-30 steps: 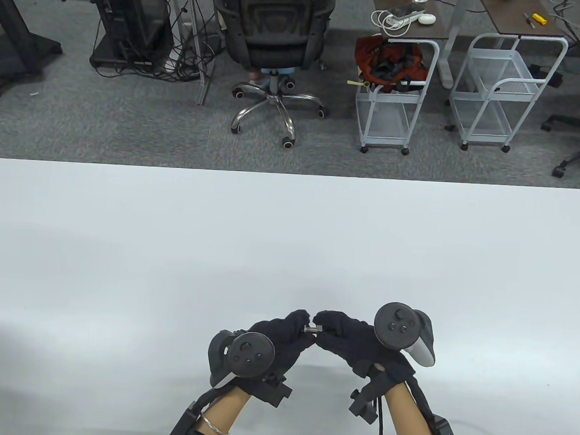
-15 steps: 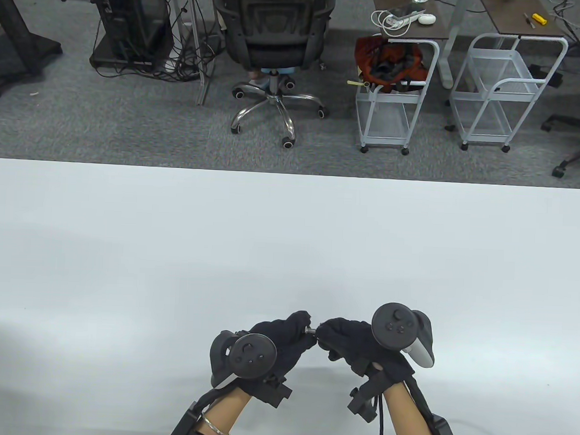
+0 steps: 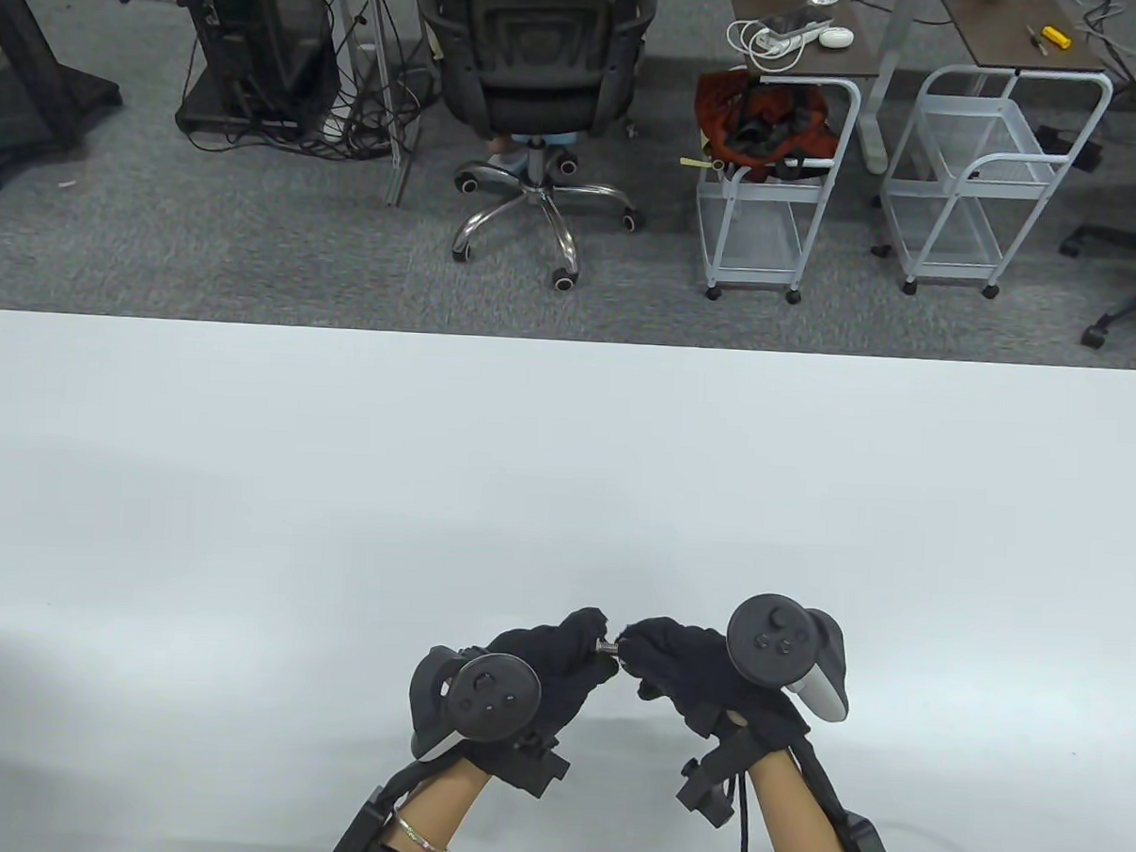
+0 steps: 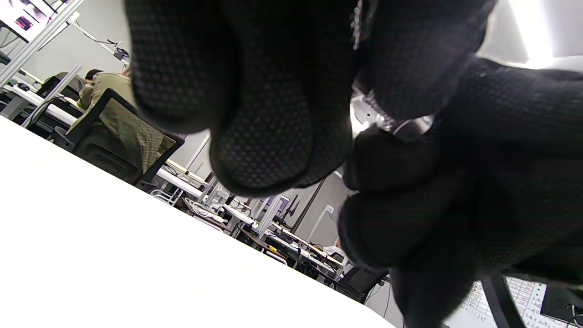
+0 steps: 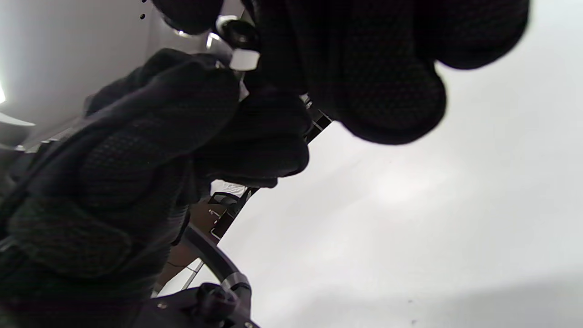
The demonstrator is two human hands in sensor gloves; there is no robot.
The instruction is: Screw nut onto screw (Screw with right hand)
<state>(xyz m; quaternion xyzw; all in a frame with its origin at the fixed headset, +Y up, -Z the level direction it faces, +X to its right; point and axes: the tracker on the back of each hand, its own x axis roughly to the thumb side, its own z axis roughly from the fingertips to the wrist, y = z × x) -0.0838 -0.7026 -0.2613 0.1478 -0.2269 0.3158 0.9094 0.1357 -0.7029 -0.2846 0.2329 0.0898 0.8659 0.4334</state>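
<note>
Both gloved hands meet above the near edge of the white table. My left hand pinches a small metal screw by one end and holds it level, pointing right. My right hand pinches the nut on the screw's other end; the fingers hide the nut here. In the left wrist view the threaded screw and the nut show between my left fingers and the right hand. In the right wrist view a bright piece of metal shows between my right fingers and the left hand.
The table's far edge runs across the middle of the table view. Beyond it, on grey carpet, stand an office chair and two white wire carts.
My right fingertips have moved left toward the left hand, and less of the screw shows between the hands. The left hand has hardly moved.
</note>
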